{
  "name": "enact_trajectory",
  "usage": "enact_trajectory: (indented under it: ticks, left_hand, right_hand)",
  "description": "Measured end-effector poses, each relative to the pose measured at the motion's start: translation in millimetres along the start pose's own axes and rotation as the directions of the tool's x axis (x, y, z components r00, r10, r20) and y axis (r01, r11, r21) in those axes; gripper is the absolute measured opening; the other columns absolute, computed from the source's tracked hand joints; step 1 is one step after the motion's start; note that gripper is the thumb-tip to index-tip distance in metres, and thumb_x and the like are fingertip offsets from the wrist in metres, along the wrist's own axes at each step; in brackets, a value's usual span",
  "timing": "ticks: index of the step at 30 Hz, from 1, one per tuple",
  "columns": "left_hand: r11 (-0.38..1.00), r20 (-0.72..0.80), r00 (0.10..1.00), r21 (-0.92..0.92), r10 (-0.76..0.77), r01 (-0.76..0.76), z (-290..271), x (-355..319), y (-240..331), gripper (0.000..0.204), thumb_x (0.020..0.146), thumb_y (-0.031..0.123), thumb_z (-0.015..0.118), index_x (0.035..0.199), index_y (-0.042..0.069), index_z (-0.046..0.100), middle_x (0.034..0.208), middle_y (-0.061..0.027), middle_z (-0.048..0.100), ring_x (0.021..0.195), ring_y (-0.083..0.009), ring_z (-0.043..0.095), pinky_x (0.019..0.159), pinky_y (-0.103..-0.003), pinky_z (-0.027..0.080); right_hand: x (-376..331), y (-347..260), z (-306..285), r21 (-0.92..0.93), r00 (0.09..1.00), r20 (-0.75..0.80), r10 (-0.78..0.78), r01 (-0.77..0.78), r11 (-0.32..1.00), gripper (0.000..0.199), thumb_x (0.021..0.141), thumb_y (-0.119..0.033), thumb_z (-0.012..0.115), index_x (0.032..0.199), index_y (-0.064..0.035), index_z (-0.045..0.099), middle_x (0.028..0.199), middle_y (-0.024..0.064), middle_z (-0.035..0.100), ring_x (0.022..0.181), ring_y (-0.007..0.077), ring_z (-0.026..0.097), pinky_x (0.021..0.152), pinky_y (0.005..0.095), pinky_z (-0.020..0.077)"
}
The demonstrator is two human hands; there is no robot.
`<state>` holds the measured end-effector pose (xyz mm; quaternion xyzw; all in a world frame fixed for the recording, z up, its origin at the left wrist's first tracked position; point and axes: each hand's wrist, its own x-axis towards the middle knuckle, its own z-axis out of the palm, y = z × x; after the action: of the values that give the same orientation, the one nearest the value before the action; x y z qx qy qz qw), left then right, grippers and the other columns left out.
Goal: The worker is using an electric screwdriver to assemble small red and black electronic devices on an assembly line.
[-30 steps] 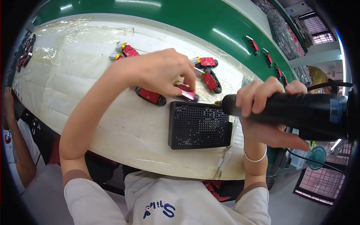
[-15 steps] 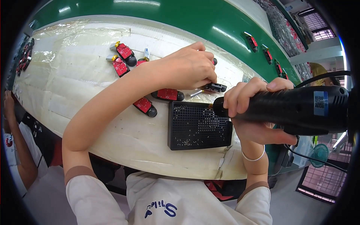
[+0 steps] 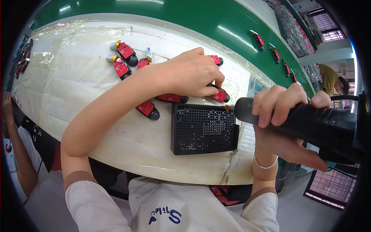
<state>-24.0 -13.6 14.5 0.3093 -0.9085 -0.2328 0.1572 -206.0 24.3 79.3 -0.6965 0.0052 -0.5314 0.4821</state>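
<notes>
Left hand: the left hand [image 3: 192, 73] lay palm-down on the desk [image 3: 69, 77], fingertips pinching a small red and black part [image 3: 220, 94] against the surface.
Right hand: the right hand [image 3: 288, 127] was clenched around a black power screwdriver [image 3: 305, 121], held nearly level, its tip just beside the pinched part.
Part position: the held part sat at the far edge of a black perforated tray [image 3: 204, 129], close to the desk's right end.
Other parts: a few similar red and black parts [image 3: 124, 58] lay loose on the desk farther left; more rode on the green belt [image 3: 232, 23] beyond.
Risk of slip: the tip looked likely to skid off so small a part and strike the fingertips, since they pressed right next to it.
Risk of shift: a light pinch could let the part twist under the tool's turning.
</notes>
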Motion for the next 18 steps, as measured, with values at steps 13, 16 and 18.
enact_trajectory:
  ticks: [13, 16, 18]
  left_hand:
    - [0.991, -0.120, 0.990, 0.122, 0.077, -0.063, 6.2, 3.9, -10.5, 0.026, 0.078, 0.035, 0.063, 0.073, 0.011, 0.071, 0.062, -0.0054, 0.060, 0.067, -0.0199, 0.056, 0.072, -0.031, 0.036]
    - [0.991, -0.130, 0.988, 0.114, 0.082, -0.068, 7.4, 3.9, -11.7, 0.026, 0.078, 0.035, 0.063, 0.072, 0.011, 0.071, 0.061, -0.0059, 0.060, 0.065, -0.0202, 0.056, 0.071, -0.031, 0.036]
    - [0.991, -0.139, 0.987, 0.112, 0.083, -0.068, 8.0, 4.1, -12.1, 0.026, 0.078, 0.035, 0.063, 0.071, 0.011, 0.071, 0.061, -0.0061, 0.060, 0.064, -0.0204, 0.056, 0.071, -0.031, 0.036]
  right_hand:
    - [0.8, 42.4, -6.2, -0.097, 0.998, -0.023, -0.053, 0.051, 0.994, 0.099, 0.059, -0.090, 0.027, 0.114, -0.0079, 0.032, 0.063, 0.0095, 0.045, 0.046, 0.0180, 0.046, 0.044, 0.0313, 0.0441]
    - [-0.2, 43.5, -3.2, -0.091, 0.997, -0.066, -0.028, 0.022, 0.996, 0.097, 0.060, -0.090, 0.024, 0.113, -0.0082, 0.032, 0.062, 0.0096, 0.045, 0.046, 0.0179, 0.047, 0.044, 0.0314, 0.0444]
    - [-0.4, 44.6, 0.4, -0.077, 0.996, -0.093, -0.013, 0.005, 0.997, 0.097, 0.060, -0.089, 0.023, 0.112, -0.0084, 0.032, 0.062, 0.0096, 0.045, 0.046, 0.0180, 0.047, 0.044, 0.0315, 0.0446]
